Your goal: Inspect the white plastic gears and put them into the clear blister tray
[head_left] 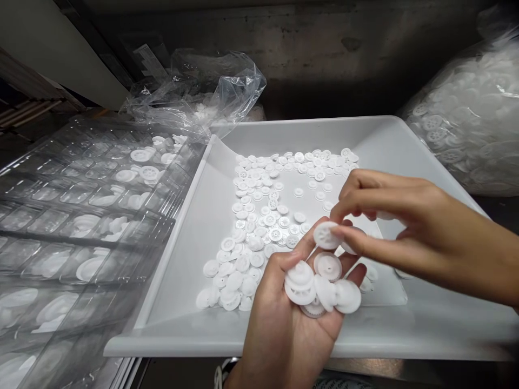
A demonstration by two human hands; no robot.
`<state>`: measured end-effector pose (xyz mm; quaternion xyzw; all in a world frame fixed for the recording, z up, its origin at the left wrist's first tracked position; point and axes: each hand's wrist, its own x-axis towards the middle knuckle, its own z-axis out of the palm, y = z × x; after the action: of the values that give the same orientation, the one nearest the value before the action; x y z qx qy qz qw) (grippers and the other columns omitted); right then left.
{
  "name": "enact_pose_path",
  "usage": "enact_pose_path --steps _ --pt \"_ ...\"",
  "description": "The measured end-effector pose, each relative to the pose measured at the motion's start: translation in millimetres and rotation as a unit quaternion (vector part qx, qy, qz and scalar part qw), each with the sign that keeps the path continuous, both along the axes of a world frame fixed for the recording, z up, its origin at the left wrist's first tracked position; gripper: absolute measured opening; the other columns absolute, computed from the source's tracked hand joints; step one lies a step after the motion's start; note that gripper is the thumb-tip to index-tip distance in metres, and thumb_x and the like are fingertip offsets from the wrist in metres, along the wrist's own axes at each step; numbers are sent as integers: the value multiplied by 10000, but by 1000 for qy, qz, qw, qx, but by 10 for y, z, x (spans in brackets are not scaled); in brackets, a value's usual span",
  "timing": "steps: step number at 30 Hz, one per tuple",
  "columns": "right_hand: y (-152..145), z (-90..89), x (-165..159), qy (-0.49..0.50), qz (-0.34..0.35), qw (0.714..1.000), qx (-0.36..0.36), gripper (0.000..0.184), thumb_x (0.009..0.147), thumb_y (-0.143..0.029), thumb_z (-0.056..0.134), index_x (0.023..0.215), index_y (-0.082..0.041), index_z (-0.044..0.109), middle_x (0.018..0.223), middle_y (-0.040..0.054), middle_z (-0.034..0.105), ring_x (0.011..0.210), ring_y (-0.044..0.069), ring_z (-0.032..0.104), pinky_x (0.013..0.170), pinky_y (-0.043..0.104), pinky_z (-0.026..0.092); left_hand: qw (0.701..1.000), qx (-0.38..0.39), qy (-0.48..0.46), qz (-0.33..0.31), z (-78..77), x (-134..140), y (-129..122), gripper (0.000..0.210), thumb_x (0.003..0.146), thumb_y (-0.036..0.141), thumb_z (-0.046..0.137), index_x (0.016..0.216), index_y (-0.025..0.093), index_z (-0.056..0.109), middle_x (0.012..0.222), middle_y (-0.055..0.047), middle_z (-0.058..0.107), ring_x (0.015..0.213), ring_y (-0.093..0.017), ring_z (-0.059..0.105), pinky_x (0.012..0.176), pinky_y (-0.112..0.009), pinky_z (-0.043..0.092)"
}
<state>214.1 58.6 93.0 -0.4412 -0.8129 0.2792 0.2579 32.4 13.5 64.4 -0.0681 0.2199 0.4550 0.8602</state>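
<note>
My left hand (292, 329) is turned palm up with its fingers curled around several white plastic gears (300, 283) heaped in the palm. Above it, my right hand (389, 216) pinches one white gear (325, 235) between thumb and fingers, close to the left fingertips. Part of another gear shows behind that thumb. Both hands are over a wide grey tray (178, 259), where many loose white gears (275, 221) lie scattered and piled towards the left. My hands cover some of the tray's right part.
Clear plastic compartment trays (93, 200) stand at the left, with white parts in several pockets. Behind them lies an open clear bag (203, 92). A large full bag of white gears (474, 119) is at the right. A dark wall (324, 54) closes off the back.
</note>
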Motion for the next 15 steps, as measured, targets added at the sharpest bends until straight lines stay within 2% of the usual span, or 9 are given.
enact_pose_path --steps 3,8,12,15 --pt "63 -14 8 -16 -49 998 -26 269 1016 -486 694 852 -275 724 884 -3 633 805 178 543 671 332 402 1000 6 -8 1 -4 -6 -11 380 1032 233 508 1266 125 787 1286 -97 824 1241 -221 763 1062 -313 597" --pt "115 -58 -13 -7 -45 996 -74 338 1001 -549 699 805 -275 732 830 1 647 717 174 529 612 328 395 1000 3 -7 -10 -23 -19 -5 432 1025 221 505 1383 133 728 1320 -95 816 1243 -206 759 1099 -330 579" --pt "101 -10 66 -15 -47 999 -20 253 1015 -541 693 962 -298 735 856 -8 662 725 177 557 600 315 406 1000 1 -13 -6 -24 -22 -6 410 1019 245 507 1323 147 766 1325 -89 812 1252 -217 746 1134 -347 549" --pt "54 64 139 -44 -9 999 28 143 1036 -464 700 1047 -321 711 836 -20 620 708 163 541 589 307 395 1000 4 -14 0 -4 -12 -1 374 1018 250 497 1192 151 813 1214 -95 829 1162 -225 764 1144 -369 535"
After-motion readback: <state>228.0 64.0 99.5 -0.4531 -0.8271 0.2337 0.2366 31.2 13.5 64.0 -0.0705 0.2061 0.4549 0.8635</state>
